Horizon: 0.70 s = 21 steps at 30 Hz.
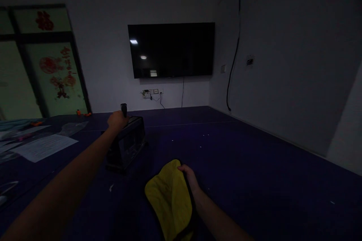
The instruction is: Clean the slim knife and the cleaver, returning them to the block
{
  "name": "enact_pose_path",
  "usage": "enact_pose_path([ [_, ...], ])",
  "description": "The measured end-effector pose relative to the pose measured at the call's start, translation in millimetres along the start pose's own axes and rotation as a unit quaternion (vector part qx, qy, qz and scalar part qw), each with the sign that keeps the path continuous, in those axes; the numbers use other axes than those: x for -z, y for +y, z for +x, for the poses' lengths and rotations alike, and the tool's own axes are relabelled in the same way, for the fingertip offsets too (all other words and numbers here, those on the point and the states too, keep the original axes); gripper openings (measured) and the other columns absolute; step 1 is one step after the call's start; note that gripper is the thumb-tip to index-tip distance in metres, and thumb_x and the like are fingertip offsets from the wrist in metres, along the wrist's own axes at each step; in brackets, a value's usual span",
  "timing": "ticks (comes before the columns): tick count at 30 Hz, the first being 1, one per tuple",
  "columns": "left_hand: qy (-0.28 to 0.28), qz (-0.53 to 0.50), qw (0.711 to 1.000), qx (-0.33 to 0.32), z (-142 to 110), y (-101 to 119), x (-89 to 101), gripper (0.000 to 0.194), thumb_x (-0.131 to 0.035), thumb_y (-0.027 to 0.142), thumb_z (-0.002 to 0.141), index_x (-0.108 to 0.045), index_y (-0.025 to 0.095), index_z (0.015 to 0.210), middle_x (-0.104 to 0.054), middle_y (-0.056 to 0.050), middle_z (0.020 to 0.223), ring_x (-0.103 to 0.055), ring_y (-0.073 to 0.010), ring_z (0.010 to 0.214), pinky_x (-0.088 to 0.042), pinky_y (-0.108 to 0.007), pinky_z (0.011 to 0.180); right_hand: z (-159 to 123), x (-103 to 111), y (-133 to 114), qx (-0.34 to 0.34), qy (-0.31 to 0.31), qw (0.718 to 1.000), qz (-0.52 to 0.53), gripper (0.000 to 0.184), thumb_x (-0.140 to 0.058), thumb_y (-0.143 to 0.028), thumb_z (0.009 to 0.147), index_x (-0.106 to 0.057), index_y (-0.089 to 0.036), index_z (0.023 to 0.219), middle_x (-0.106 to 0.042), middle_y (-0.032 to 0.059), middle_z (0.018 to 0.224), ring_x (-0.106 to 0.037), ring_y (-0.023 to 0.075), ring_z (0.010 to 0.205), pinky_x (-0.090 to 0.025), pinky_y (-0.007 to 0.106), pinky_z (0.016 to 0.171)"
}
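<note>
My left hand (117,120) reaches forward, fingers closed around a black handle (123,110) whose end sticks up past the fist. Just beneath it, a dark box-shaped thing (132,143) with a shiny side panel stands on the purple surface. Whether the handle belongs to this box I cannot tell. Nearer to me, my right hand (190,177) grips the edge of a yellow cloth (171,192) with dark trim, thumb on its upper right side. The cloth hangs partly folded, and some of my right fingers are hidden behind it.
Papers (46,147) and clear plastic bags lie at the left, with small orange items (83,113) farther back. White scraps dot the purple surface (240,158). A television (172,51) hangs on the back wall above sockets. A black cable (234,60) runs down the right wall.
</note>
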<state>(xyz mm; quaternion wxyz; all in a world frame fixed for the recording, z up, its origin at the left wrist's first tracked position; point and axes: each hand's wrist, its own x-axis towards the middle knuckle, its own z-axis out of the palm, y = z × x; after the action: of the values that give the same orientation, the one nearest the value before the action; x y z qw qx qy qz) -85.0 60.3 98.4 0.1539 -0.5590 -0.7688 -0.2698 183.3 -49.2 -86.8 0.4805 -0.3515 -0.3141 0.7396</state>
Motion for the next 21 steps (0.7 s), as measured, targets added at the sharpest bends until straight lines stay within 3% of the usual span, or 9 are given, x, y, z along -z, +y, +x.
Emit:
enact_pose_path([
  [9,0.031,0.011,0.999,-0.026,19,6,7.8,0.037,-0.049,0.031,0.075,-0.067,0.006,0.094,-0.066,-0.024,0.093,-0.062,-0.035,0.094,-0.047,-0.036,0.074,2,2,-2,-0.053,-0.007,0.998,0.02,0.025,-0.053,-0.041,0.05,-0.057,-0.02,0.062,-0.059,0.0024,0.051,-0.062,0.0258,0.063,-0.049,0.035,0.059],
  [13,0.062,0.007,0.998,-0.028,33,12,25.1,0.037,-0.047,0.033,0.075,-0.067,0.005,0.089,-0.066,-0.024,0.086,-0.061,-0.0363,0.09,-0.046,-0.038,0.071,1,3,-2,-0.051,-0.01,0.998,0.023,0.025,-0.052,-0.041,0.051,-0.059,-0.021,0.064,-0.06,0.0015,0.052,-0.063,0.0252,0.062,-0.049,0.034,0.06],
  [21,0.116,-0.005,0.993,-0.031,54,18,71.7,0.035,-0.049,0.037,0.077,-0.066,0.009,0.087,-0.066,-0.019,0.083,-0.061,-0.0312,0.09,-0.045,-0.035,0.072,4,5,-2,-0.032,-0.004,0.999,0.021,0.022,-0.052,-0.039,0.051,-0.057,-0.02,0.06,-0.059,0.0016,0.051,-0.061,0.024,0.06,-0.047,0.033,0.06],
])
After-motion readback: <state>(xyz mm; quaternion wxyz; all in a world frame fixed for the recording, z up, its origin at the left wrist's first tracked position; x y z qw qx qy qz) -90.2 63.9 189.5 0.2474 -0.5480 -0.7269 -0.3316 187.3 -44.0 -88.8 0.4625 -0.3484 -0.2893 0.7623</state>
